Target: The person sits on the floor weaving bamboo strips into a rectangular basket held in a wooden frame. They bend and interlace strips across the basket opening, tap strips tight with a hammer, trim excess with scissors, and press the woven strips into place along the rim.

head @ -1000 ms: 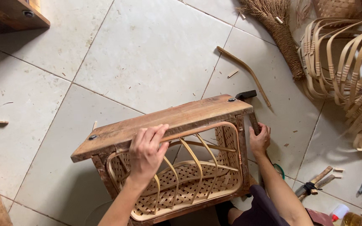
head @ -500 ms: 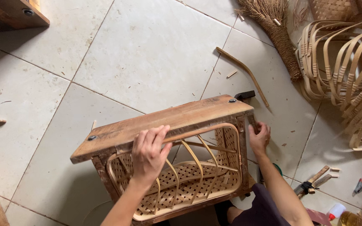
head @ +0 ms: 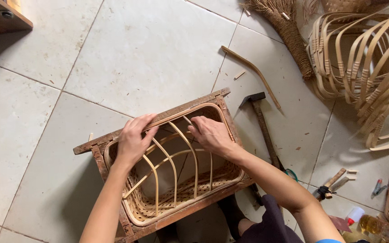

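- Two hands work at the far rim of the rattan basket [head: 176, 180], which sits inside a wooden frame [head: 96, 145] on the tiled floor [head: 136, 49].
- Our left hand [head: 133, 139] curls its fingers over that rim; our right hand [head: 210, 134] pinches a thin cane rib [head: 186, 120] there.
- We judge the woven base and rim done, while the arched ribs across it stand bare.
- Right of the frame lies a hammer [head: 260, 119].
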### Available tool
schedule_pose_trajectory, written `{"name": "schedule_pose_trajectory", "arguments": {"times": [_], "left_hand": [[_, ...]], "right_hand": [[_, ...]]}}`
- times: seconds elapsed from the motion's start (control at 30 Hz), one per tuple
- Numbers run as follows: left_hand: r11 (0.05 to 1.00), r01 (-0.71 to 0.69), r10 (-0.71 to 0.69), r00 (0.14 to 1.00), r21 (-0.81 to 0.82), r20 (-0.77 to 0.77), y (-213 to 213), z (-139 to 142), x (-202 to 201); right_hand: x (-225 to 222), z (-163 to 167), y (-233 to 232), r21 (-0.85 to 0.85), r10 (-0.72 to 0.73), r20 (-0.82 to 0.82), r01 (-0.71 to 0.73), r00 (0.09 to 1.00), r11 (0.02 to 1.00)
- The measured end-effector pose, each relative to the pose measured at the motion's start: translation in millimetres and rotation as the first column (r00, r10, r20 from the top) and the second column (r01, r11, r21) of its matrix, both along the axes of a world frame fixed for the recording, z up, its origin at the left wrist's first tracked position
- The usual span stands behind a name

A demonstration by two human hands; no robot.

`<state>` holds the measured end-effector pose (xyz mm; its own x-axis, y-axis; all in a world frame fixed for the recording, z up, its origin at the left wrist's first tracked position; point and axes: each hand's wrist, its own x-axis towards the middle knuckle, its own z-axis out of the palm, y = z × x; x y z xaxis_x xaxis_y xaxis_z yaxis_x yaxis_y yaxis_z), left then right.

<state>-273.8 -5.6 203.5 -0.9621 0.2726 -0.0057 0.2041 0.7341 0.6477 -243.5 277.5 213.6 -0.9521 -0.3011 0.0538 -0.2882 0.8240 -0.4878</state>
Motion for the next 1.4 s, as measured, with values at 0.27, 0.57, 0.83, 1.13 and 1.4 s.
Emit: {"name": "schedule_pose_trajectory", "arguments": {"times": [0.27,0.57,0.83,1.13,1.4], "left_hand": [[0.990,-0.136,0.141,0.950,0.039,-0.280,-72,-10,35],[0.985,-0.161,0.173,0.933,0.064,-0.315,-67,-12,26],[0.973,-0.181,0.217,0.927,0.140,-0.306,-60,0,26],[0.976,-0.161,0.199,0.935,0.146,-0.293,-61,-7,30],[0.971,-0.187,0.224,0.926,0.146,-0.304,-58,-9,23]], "right_hand": [[-19,-23,-26,0.128,-0.089,0.114,0.074,0.989,0.989],[-9,-6,-47,-0.049,0.008,-0.287,-0.023,0.958,0.999],[-23,-50,-66,0.044,-0.037,0.099,0.032,0.994,0.998],[24,20,-74,-0.192,0.119,0.018,-0.113,0.993,0.975],[-19,-11,-116,0.076,0.088,0.359,-0.123,0.929,0.990]]}}
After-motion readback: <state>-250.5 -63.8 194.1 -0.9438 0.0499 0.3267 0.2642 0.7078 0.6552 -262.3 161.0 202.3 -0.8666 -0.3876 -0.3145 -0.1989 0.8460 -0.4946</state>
